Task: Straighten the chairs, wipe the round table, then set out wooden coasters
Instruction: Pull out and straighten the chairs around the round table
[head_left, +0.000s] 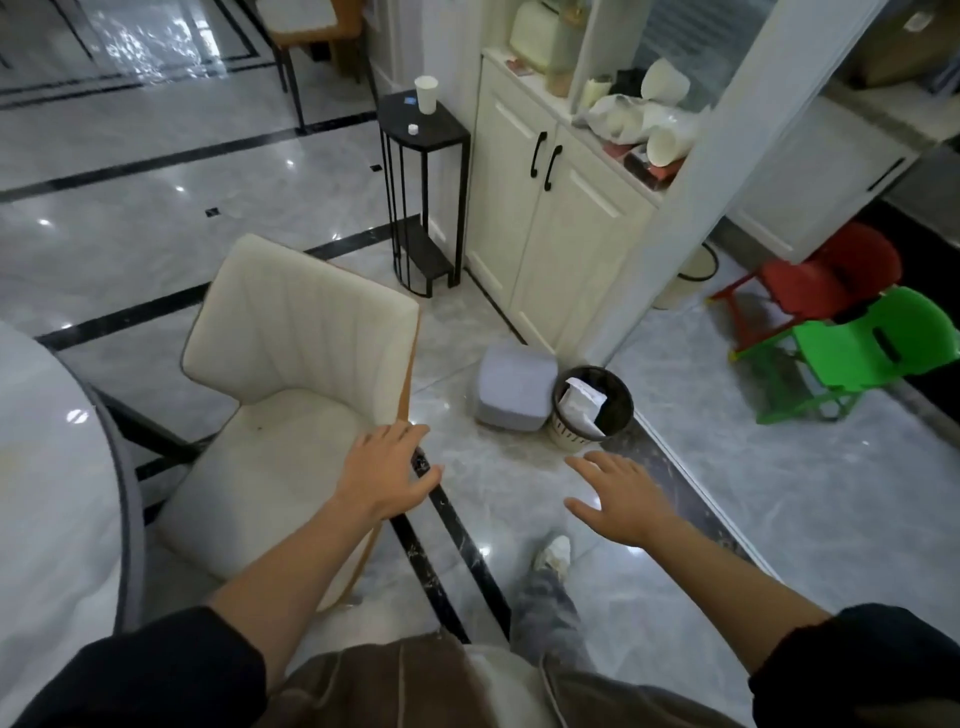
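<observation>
The left hand is by the right edge of the chair, near where the seat meets the back. Its fingers are straight and spread apart. I cannot tell if it touches the chair or just floats over it. The right hand is out over the floor with its fingers spread wide too, and it holds nothing.

The chair is cream with an orange edge. It stands just beside the table, turned at a slant. The table is white and round with a grey rim, and only part of it shows, at the left side.

Past the chair sits a grey stool, touching a small bin that has paper in it. Both are near a cream cabinet. A tall black stand is next to the cabinet, with a white cup on top. Far to the right are two little chairs, one red and one green, close together.
</observation>
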